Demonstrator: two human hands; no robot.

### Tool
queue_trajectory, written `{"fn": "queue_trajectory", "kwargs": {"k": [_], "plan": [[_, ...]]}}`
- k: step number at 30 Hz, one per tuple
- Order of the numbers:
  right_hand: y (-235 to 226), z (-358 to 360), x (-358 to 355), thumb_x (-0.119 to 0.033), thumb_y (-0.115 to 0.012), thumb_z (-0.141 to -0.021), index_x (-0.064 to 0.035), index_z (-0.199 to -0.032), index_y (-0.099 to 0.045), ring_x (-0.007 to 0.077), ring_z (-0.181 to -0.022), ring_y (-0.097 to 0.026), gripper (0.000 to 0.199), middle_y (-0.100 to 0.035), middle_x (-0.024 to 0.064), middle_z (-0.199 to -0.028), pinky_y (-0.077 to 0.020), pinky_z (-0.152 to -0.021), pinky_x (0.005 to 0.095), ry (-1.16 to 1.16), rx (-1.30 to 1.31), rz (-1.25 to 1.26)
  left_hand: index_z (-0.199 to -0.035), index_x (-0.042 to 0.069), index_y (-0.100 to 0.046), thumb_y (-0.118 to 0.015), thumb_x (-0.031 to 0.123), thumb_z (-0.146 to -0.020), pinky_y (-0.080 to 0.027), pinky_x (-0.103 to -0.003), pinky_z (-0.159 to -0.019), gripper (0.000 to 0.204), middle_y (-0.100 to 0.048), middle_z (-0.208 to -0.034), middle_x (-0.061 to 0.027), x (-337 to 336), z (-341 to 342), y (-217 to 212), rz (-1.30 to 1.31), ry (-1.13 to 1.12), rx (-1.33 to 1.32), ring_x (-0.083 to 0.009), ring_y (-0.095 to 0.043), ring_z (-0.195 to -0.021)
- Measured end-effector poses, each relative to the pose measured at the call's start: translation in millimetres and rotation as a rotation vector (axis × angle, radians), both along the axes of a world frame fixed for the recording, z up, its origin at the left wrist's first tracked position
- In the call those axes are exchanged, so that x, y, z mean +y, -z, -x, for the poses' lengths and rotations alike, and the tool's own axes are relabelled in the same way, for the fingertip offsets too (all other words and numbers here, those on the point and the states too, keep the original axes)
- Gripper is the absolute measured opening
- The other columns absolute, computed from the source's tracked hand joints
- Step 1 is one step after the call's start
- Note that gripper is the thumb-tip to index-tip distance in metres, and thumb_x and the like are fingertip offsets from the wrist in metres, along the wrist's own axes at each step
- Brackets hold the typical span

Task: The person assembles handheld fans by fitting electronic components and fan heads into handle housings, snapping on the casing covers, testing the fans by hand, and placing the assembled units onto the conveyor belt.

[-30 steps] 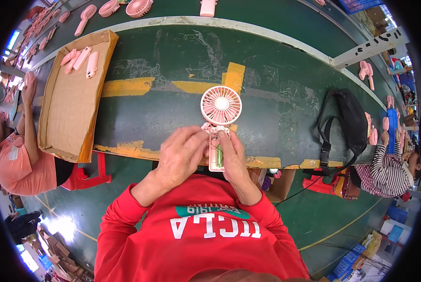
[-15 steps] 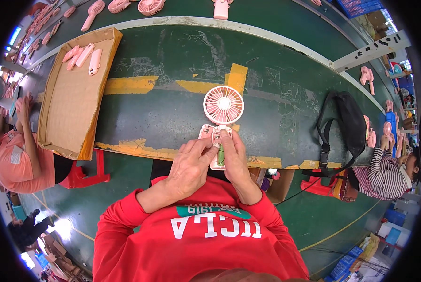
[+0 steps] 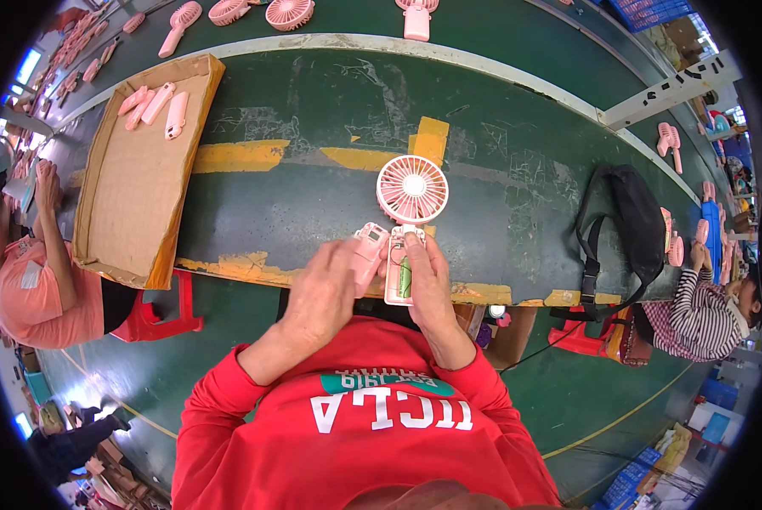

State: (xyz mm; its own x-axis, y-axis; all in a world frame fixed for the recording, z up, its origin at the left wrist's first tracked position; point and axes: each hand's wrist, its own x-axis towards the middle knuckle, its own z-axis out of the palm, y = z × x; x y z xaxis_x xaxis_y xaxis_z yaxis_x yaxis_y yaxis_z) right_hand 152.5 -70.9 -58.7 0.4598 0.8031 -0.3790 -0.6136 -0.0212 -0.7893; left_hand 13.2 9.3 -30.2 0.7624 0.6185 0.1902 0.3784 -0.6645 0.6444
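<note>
A pink handheld fan (image 3: 412,189) lies at the near edge of the workbench, its round grille pointing away from me. Its handle is uncovered, showing a green battery (image 3: 405,277) and thin wires inside. My right hand (image 3: 432,285) grips this handle from the right, thumb on its upper part near the neck. In my left hand (image 3: 320,289) is a pink handle cover (image 3: 369,255), held by the fingers just left of the opened handle. The cover's upper end has a small dark slot. My left fingertips are partly hidden behind the cover.
A shallow cardboard tray (image 3: 130,204) with several pink covers (image 3: 158,104) stands at the left. A black belt bag (image 3: 627,225) lies on the right of the green bench (image 3: 500,195). Beyond a pale rail, more pink fans (image 3: 289,12) lie. Co-workers sit at both sides.
My left hand has moved left off the handle, bringing the cover beside it and turning it. The battery and wires show more fully. My right hand keeps hold of the fan.
</note>
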Motion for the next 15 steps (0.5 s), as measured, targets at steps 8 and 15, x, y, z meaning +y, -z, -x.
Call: {"fn": "queue_trajectory", "kwargs": {"k": [8, 15], "plan": [[-2, 1, 4, -0.025, -0.041, -0.098, -0.0033, -0.107, -0.049, 0.0135, -0.067, -0.06, 0.025, -0.06, 0.0085, -0.086, -0.0534, -0.057, 0.0268, -0.028, -0.024, 0.054, -0.115, -0.003, -0.05, -0.064, 0.003, -0.076, -0.046, -0.042, -0.079, 0.042, -0.056, -0.104, -0.0197, 45, 16, -6, -0.071, -0.129, 0.039, -0.0377, -0.056, -0.093], [-4, 0, 6, -0.024, -0.042, -0.098, -0.0028, -0.109, -0.049, 0.0169, -0.076, -0.063, 0.025, -0.061, 0.0105, -0.093, -0.0546, -0.066, 0.0287, -0.041, 0.034, 0.063, -0.114, -0.003, -0.051, -0.069, 0.01, -0.074, -0.044, -0.041, -0.085, 0.045, -0.054, -0.111, -0.0208, 36, 25, 3, -0.161, -0.039, 0.167, -0.0376, -0.052, -0.102]]}}
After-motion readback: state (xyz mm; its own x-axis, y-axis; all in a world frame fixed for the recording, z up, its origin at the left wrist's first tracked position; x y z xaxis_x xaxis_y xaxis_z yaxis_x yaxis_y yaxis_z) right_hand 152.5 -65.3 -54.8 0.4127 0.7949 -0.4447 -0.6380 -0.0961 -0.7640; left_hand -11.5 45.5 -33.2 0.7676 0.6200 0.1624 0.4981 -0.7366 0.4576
